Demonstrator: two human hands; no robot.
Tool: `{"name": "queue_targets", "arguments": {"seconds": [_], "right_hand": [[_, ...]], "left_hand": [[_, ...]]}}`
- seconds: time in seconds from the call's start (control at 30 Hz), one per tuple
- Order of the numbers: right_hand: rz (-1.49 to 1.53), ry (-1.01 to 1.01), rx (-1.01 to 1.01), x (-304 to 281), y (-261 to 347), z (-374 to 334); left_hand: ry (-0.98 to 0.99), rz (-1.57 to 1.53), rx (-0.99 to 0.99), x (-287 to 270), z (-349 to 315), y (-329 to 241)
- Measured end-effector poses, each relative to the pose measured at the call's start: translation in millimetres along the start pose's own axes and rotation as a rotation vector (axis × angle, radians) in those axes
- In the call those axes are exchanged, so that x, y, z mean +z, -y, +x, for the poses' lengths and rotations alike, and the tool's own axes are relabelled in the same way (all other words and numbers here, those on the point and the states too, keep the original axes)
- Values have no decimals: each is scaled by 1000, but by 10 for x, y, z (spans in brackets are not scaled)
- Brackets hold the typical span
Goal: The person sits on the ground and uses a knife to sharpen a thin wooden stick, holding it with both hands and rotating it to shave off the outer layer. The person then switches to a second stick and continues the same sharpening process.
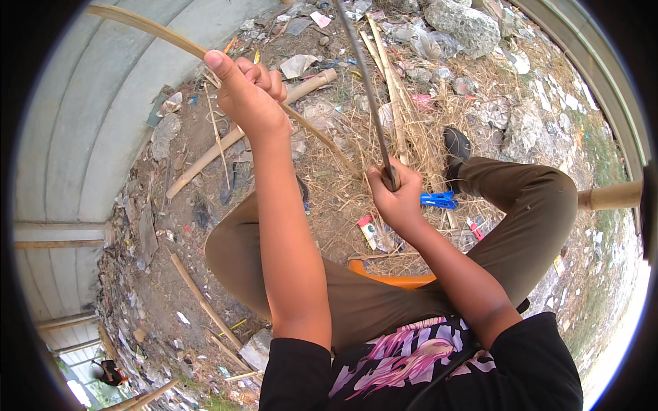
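My left hand (250, 96), raised over the ground, is closed around a long, thin bamboo strip (147, 26). One end of the strip reaches to the upper left; the other slants down toward the dry shavings between my feet. In my right hand (397, 198) is the handle of a long, dark-bladed machete (367, 75). Its blade points up and away, apart from the strip. Just right of that hand lies a blue plastic object (439, 200), its kind unclear. A red and white packet (368, 231) lies below it.
A bamboo pole (205, 161) lies beyond my left knee. Split bamboo pieces (391, 82) lie ahead among shavings and litter. An orange seat (397, 279) is under me. A large rock (466, 27) sits far right, a pale wall (75, 116) left. A person (110, 372) is at far lower left.
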State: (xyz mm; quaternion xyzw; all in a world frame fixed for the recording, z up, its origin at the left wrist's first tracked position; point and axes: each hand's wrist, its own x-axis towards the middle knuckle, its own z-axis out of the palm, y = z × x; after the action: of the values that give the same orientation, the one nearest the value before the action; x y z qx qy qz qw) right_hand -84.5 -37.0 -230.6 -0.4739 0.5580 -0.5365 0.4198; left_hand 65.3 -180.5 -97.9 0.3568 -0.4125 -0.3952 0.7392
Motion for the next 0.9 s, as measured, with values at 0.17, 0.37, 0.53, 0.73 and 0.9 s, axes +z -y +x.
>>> {"name": "queue_targets", "arguments": {"seconds": [0.17, 0.37, 0.53, 0.73, 0.9], "right_hand": [[-74, 133, 919, 43, -1267, -364], [-230, 144, 615, -30, -599, -84], [24, -10, -131, -39, 287, 166], [-194, 308, 1140, -144, -1468, -458], [-58, 250, 1097, -112, -741, -105]], "left_hand": [[26, -31, -38, 1, 66, -13], [-9, 20, 60, -102, 110, 38], [-12, 23, 77, 19, 54, 55], [21, 27, 50, 67, 102, 75], [-7, 45, 75, -141, 193, 66]]}}
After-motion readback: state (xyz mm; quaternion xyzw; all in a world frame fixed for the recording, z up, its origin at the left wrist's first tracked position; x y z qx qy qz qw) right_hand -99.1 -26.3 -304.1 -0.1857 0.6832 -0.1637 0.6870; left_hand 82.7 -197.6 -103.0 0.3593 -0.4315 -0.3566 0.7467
